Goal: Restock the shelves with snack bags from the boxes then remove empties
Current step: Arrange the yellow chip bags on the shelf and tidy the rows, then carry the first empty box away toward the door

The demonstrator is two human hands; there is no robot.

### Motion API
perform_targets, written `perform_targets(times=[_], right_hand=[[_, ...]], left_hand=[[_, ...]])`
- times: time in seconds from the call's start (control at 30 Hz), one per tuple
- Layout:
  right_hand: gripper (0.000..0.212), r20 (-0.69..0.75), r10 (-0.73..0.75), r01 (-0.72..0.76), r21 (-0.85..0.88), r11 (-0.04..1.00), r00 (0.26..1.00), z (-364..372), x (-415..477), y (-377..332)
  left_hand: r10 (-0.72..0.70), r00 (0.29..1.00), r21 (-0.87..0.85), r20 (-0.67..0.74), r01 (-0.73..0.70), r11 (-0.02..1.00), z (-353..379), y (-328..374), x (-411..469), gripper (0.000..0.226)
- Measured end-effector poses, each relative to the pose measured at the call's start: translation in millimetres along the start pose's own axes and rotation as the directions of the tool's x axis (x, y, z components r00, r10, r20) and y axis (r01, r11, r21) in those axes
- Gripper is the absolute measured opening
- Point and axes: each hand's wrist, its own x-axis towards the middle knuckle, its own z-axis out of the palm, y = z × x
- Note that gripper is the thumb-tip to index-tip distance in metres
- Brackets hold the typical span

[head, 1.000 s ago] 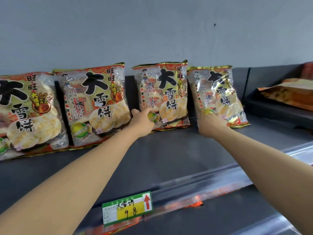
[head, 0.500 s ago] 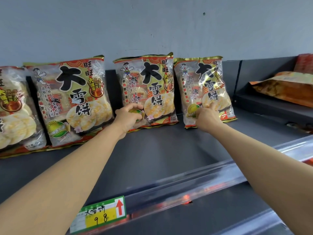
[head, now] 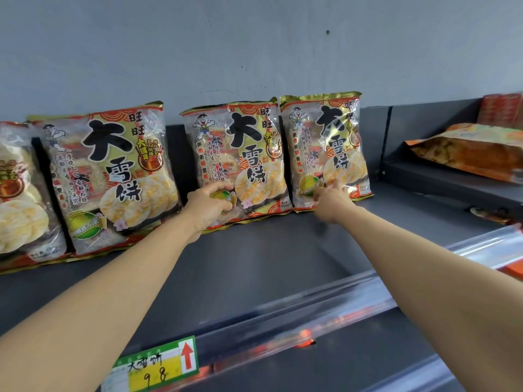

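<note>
Several rice-cracker snack bags stand upright in a row at the back of the dark grey shelf [head: 254, 267]. My left hand [head: 208, 207] is closed on the lower left corner of the third snack bag [head: 246, 154]. The fourth snack bag [head: 328, 142] stands right beside it, touching its edge. My right hand [head: 329, 199] rests against that bag's lower front with its fingers spread and only the fingertips touching. Further left are the second bag [head: 113, 176] and the first bag [head: 19, 199], which is cut off by the frame edge.
A clear plastic rail [head: 368, 292] runs along the shelf's front edge, with a green and yellow price tag [head: 155, 369] below it. To the right, past a divider, an orange bag [head: 467, 151] lies flat on a neighbouring shelf. A grey wall rises behind.
Both bags have been pushed back and stood upright side by side. My right hand has loosened from its grip to fingertips only. The left hand stays on its bag.
</note>
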Motion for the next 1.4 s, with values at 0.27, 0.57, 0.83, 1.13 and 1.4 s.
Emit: perform_targets(times=[0.27, 0.57, 0.83, 1.13, 1.4], right_hand=[[0.057, 0.052, -0.023, 0.022, 0.022, 1.0, 0.998, -3, -16, -4], [0.054, -0.005, -0.354, 0.354, 0.045, 0.934, 0.935, -13, -70, -61], [0.047, -0.073, -0.49, 0.492, 0.004, 0.871, 0.869, -25, -115, -89], [0.03, -0.214, -0.609, 0.548, -0.281, 0.787, 0.764, -24, -164, -58], [0.023, -0.226, -0.44, 0.339, -0.377, 0.862, 0.869, -29, -259, 3]], left_hand=[[0.048, 0.999, 0.22, -0.015, -0.044, 0.974, 9, 11, -32, 0.049], [0.083, 0.996, 0.452, 0.041, -0.093, 0.887, -7, 22, -76, 0.047], [0.181, 0.981, 0.531, 0.068, -0.189, 0.826, -33, 33, -120, 0.04], [0.477, 0.847, 0.666, 0.234, -0.497, 0.556, -17, 50, -184, 0.05], [0.729, 0.49, 0.503, 0.478, -0.833, 0.23, 23, 57, -241, 0.025]])
